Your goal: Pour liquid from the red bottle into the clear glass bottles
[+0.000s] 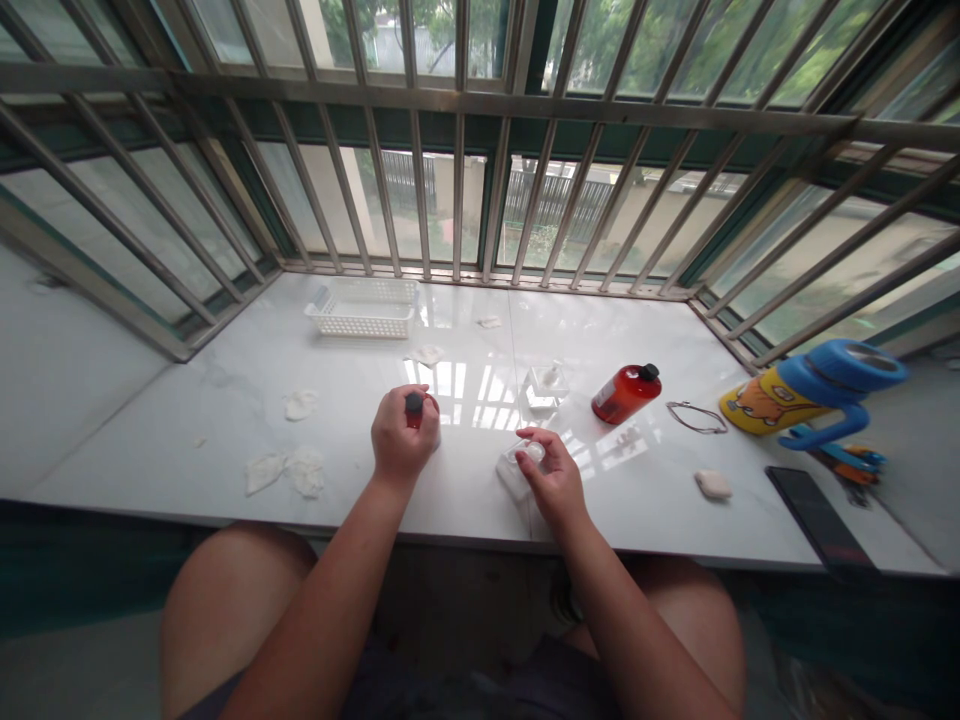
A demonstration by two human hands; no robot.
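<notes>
Wrapped by the fingers of my left hand [403, 432] is a small reddish bottle with a black cap [414, 402]; most of its body is hidden. My right hand [553, 475] curls its thumb and fingers around the round top of a clear container [514, 472] on the counter. Behind it lies another clear, square-looking piece [546, 385] with something small and pale on it. A larger amber-red bottle [627, 395] with a black cap stands beyond my right hand.
Crumpled white tissues [285, 472] lie on the left of the white counter [187, 420]. A white plastic basket [365, 312] sits near the barred window. To the right are a thin cord loop [697, 418], a small pale case [712, 485], a phone [819, 520] and a yellow-blue flask [814, 388].
</notes>
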